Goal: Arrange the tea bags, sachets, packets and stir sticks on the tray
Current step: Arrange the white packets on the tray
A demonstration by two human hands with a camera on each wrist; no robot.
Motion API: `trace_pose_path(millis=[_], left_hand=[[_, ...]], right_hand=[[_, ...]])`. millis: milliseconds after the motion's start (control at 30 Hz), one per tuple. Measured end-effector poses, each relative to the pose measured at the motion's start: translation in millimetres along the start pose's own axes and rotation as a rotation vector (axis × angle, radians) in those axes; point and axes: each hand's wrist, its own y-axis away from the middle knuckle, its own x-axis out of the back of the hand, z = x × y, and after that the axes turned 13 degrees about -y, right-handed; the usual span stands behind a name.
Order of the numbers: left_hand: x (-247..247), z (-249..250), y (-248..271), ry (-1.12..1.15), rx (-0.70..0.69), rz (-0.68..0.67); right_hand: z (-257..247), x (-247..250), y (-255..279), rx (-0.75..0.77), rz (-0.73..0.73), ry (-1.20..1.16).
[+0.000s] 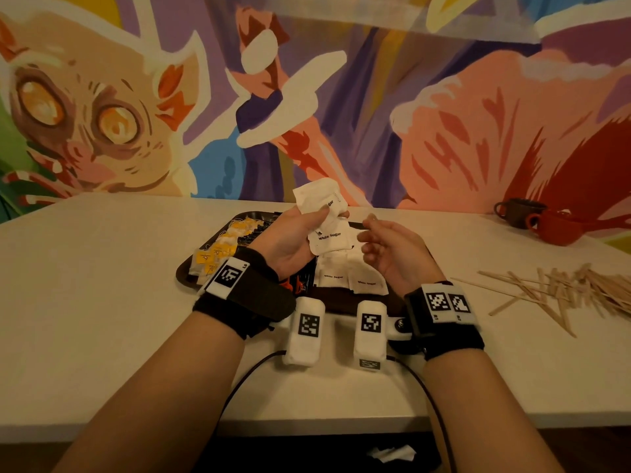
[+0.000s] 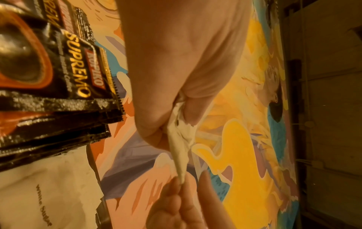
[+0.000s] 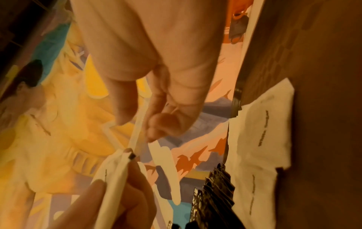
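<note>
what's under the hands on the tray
White sugar sachets and black coffee packets lie on the dark tray under the hands; the left wrist covers most packets.

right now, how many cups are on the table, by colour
brown cup: 1
red cup: 1
total: 2
</note>
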Motion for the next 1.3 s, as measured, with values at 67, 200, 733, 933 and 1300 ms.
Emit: trace_pose_path(millis=[67, 200, 733, 933, 1300], left_hand=[[0, -1, 0, 0.003, -0.007, -0.002], [0, 0, -1, 0.016, -0.017, 0.0], [8, 5, -3, 0.017, -0.023, 0.113], [12, 9, 0, 0.067, -0.024, 0.121], [10, 12, 3, 0.103, 0.013, 0.142]], right_hand=[[-1, -7, 6, -0.024, -0.104, -0.046], [4, -16, 12, -0.038, -0.185, 0.023], [0, -14, 15, -0.14, -0.135, 0.164], [6, -8, -2, -0.196, 0.127, 0.48], [7, -6, 1, -0.219, 0.091, 0.647]])
